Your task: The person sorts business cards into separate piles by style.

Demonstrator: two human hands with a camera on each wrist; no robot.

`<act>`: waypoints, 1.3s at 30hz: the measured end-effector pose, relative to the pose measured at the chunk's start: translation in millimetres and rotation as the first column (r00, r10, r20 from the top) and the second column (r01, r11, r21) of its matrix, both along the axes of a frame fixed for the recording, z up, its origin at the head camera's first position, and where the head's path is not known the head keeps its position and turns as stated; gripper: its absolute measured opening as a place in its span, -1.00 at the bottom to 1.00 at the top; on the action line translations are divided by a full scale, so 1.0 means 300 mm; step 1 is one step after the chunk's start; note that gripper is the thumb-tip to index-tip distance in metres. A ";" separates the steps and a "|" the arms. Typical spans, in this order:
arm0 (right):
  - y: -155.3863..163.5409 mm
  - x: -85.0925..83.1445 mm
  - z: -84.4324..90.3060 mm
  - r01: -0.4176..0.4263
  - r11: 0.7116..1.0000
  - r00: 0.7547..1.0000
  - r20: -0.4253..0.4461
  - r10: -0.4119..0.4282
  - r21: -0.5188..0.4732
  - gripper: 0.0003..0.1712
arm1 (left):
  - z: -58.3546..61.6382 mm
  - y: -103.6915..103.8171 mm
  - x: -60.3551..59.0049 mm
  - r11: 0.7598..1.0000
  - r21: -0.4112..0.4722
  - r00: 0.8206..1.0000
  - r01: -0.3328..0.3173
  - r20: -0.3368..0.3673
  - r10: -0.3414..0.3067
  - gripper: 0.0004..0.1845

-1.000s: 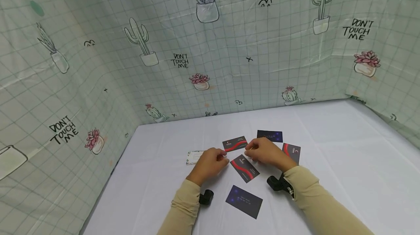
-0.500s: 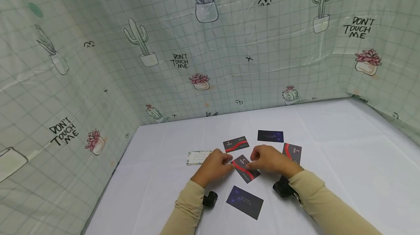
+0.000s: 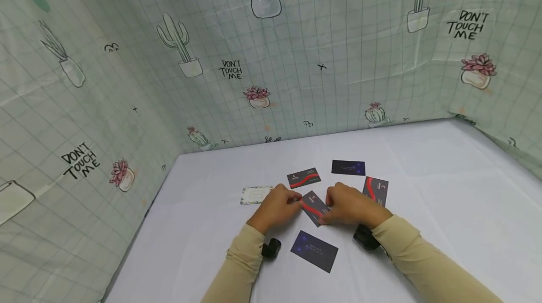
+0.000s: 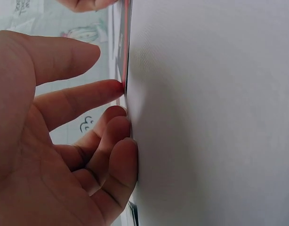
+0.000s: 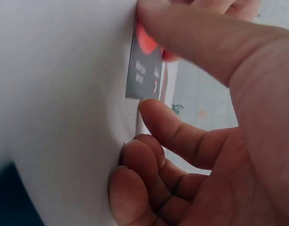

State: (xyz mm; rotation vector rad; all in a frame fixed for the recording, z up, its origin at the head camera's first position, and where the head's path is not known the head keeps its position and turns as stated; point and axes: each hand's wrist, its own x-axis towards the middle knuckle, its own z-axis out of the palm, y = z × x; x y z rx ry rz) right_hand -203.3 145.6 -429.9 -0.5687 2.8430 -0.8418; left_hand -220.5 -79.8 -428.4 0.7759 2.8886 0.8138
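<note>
A dark business card with a red wave [image 3: 313,205] lies tilted on the white table [image 3: 444,199] between my two hands. My right hand [image 3: 329,210] pinches its right end; in the right wrist view the thumb [image 5: 191,37] lies on top of the card [image 5: 143,75] and the index finger [image 5: 172,127] is at its lower edge. My left hand [image 3: 295,200] is at the card's left corner. In the left wrist view its index fingertip [image 4: 111,88] touches the card's edge [image 4: 126,47], with the thumb held off it.
More cards lie around: a red-wave card [image 3: 303,178] and a dark blue one [image 3: 348,167] farther off, a red-wave one [image 3: 376,190] to the right, a white floral one [image 3: 256,195] to the left, a dark blue one [image 3: 314,251] nearer me. Cactus-print cloth walls [image 3: 262,82] stand behind and at both sides.
Both hands have drawn back toward me from the far red-wave card to the middle one. The right hand has pinched that card and the left fingertip has come to its edge.
</note>
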 end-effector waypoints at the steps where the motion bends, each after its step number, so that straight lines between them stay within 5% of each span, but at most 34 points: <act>1: 0.000 0.000 0.003 0.000 1.000 1.000 -0.008 0.000 0.006 -0.50 | 0.004 0.002 -0.003 1.000 -0.002 1.000 0.001 0.006 -0.001 -0.71; 22: -0.004 -0.005 -0.011 -0.013 0.999 0.999 -0.038 0.012 -0.036 -0.52 | -0.012 -0.018 -0.003 0.971 0.224 0.994 -0.088 0.079 0.072 -0.90; 32: 0.014 -0.022 -0.052 0.008 0.961 1.000 -0.001 -0.009 -0.277 -0.67 | -0.031 -0.033 -0.001 0.952 0.302 0.995 -0.060 0.093 0.034 -0.66; 39: 0.024 -0.037 -0.047 0.027 0.911 0.999 0.052 -0.006 -0.411 -0.76 | -0.029 -0.036 -0.001 0.923 0.375 0.992 -0.089 0.120 0.047 -0.70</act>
